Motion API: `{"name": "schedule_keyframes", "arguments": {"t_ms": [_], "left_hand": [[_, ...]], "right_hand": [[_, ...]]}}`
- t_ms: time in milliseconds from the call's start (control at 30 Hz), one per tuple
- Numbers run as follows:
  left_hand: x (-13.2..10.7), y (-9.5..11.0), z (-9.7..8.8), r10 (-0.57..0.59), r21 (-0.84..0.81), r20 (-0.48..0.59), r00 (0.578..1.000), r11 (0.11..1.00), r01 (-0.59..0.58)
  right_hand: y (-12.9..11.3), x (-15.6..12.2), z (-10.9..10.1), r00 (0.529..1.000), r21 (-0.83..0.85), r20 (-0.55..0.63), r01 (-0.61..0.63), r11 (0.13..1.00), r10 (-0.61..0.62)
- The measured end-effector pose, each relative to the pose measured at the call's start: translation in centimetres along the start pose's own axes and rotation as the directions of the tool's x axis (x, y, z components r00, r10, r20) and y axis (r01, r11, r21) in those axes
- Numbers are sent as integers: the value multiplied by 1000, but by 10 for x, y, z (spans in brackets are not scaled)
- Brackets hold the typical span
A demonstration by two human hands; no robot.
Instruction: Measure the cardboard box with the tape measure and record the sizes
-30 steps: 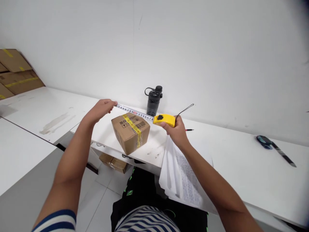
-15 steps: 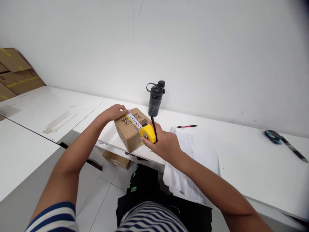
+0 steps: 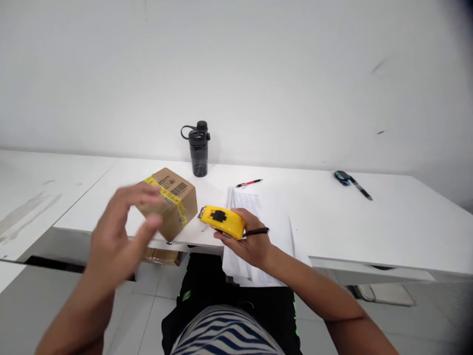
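Tape measure point(image 3: 226, 223) sat grasped in your right hand point(image 3: 252, 245), below centre; your blurred left hand point(image 3: 114, 239), loosely spread, overlapped the carton point(image 3: 173, 206), left of centre.

Carton point(image 3: 173, 209) partly behind blurred left grip point(image 3: 116, 236)

The white desk point(image 3: 314, 222) in front of me carries a taped cardboard box point(image 3: 180, 203) by its front edge, nearer the left end. A dark bottle point(image 3: 200, 155) stands upright close to the back edge. Loose papers point(image 3: 281, 232) overhang the front edge, a red-and-black pen point(image 3: 249, 183) just behind them. Farther right lies perhaps a strapped gadget point(image 3: 343, 176), too small to tell.
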State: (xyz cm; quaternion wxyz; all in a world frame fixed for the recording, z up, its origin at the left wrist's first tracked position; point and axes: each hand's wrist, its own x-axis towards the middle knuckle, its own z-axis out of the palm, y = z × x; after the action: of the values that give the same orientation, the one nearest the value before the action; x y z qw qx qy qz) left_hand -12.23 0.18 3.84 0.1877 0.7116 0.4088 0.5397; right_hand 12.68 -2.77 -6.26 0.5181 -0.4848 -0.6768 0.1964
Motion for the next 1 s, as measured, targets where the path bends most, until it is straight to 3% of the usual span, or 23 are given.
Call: {"name": "schedule_keyframes", "arguments": {"t_ms": [33, 100, 167, 233, 267, 367, 400, 433, 467, 533, 633, 700, 833, 933, 1000], "left_hand": [[-22, 2, 13, 118, -43, 49, 992, 992, -116], [-58, -4, 46, 177, -228, -22, 984, 957, -177], [-81, -15, 82, 57, -348, 137, 989, 938, -6], [-90, -26, 116, -40, -459, 368, 929, 861, 219], [-90, -30, 130, -62, -504, 432, 900, 810, 298], [-76, -43, 163, -159, -547, 453, 877, 727, 415], [-66, -48, 172, -207, -507, 456, 866, 739, 444], [-55, -53, 181, -241, -445, 475, 846, 764, 467], [-42, -59, 191, -257, -372, 502, 826, 798, 475], [-16, -73, 213, -194, -246, 553, 810, 891, 382], [15, -94, 246, -112, -109, 600, 792, 969, 220], [25, -107, 262, -118, -72, 587, 801, 978, 197], [25, -126, 274, -162, -30, 560, 813, 976, 216], [22, -134, 275, -144, -89, 624, 768, 963, 253], [20, -137, 277, -191, -142, 636, 748, 923, 356]], "right_hand": [[5, -10, -4, 999, 57, -50, 3, 998, 0], [12, -31, -8, 991, 156, -135, 42, 987, -21], [17, -46, -9, 982, 204, -160, 131, 970, -99], [23, -50, -13, 974, 225, -74, 224, 948, -213], [29, -47, -17, 965, 235, 4, 256, 938, -264], [61, -19, -42, 929, 171, 242, 242, 955, -279], [77, -5, -54, 948, 45, 255, 187, 981, -193], [94, 11, -66, 979, -131, 189, 103, 986, -77], [112, 28, -77, 990, -339, 123, -27, 941, 73], [145, 59, -94, 930, -679, 113, -185, 710, 351], [181, 96, -102, 873, -775, 120, -215, 594, 472], [195, 113, -99, 858, -800, 138, -197, 566, 494], [211, 139, -94, 840, -842, 158, -160, 515, 519], [215, 145, -99, 858, -845, 129, -167, 509, 497], [212, 135, -103, 881, -843, 85, -185, 505, 464]]}}
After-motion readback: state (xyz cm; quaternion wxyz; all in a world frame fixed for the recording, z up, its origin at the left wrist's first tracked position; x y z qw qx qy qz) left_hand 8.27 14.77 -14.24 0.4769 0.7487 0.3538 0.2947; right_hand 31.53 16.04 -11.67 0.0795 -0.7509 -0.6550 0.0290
